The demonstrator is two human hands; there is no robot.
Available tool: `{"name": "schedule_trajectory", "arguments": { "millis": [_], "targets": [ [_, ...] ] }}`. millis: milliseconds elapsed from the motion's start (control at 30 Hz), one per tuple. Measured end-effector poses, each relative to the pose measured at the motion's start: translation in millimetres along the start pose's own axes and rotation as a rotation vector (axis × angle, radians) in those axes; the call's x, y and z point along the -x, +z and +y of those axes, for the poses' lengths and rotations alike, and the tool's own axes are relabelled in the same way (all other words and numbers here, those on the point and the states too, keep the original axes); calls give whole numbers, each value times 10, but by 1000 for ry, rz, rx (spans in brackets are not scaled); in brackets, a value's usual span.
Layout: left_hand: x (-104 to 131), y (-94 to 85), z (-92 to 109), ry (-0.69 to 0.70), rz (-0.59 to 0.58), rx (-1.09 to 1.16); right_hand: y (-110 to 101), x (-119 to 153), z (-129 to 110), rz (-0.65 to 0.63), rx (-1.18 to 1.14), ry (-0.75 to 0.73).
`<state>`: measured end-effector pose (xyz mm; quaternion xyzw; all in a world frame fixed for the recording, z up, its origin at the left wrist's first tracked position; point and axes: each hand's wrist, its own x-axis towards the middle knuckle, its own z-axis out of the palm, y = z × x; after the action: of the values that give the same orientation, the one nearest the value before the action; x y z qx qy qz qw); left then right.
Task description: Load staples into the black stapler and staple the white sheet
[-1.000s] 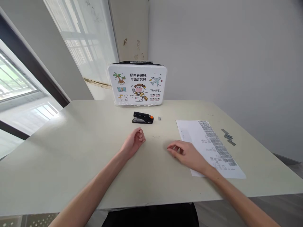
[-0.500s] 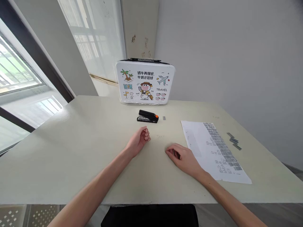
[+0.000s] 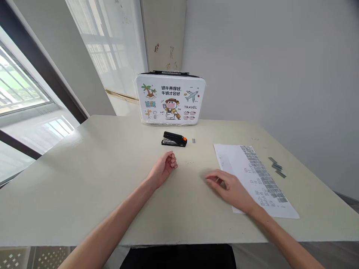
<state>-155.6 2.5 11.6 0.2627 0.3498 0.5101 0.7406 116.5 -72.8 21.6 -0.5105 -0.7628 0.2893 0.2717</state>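
Note:
My left hand (image 3: 164, 169) rests on its side on the table (image 3: 84, 194), fingers curled in and nothing visible in them. Just beyond it lies a black stapler (image 3: 174, 139) with an orange part at its right end. A small strip of staples (image 3: 193, 141) is right of the stapler. My right hand (image 3: 228, 188) is over the left edge of a printed sheet (image 3: 234, 157), its thumb and fingers curved with a small gap between them and no object visible there.
A white case (image 3: 171, 99) with cartoon prints stands upright at the table's back, near the wall. Several staple strips (image 3: 276, 166) lie right of the sheet. A window is at the far left, and a dark seat (image 3: 179, 257) shows below the front edge.
My right hand has moved to the right, further over the sheet, and its fingertips have parted slightly. My left hand keeps its place and pose. The view has shifted slightly.

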Motion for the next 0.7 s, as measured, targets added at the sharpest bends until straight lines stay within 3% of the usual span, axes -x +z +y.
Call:
{"name": "schedule_trajectory", "arguments": {
  "millis": [200, 333, 533, 700],
  "targets": [
    [7, 15, 1, 1, 2, -6, -618, 341, 565, 226, 216, 197],
    [-1, 7, -7, 3, 0, -10, -854, 621, 999, 167, 378, 219],
    [6, 22, 0, 14, -6, -24, -836, 863, 1375, 87, 562, 159],
    [-7, 24, -1, 21, -11, -46, -676, 893, 1412, 71, 655, 138]
  ]
}}
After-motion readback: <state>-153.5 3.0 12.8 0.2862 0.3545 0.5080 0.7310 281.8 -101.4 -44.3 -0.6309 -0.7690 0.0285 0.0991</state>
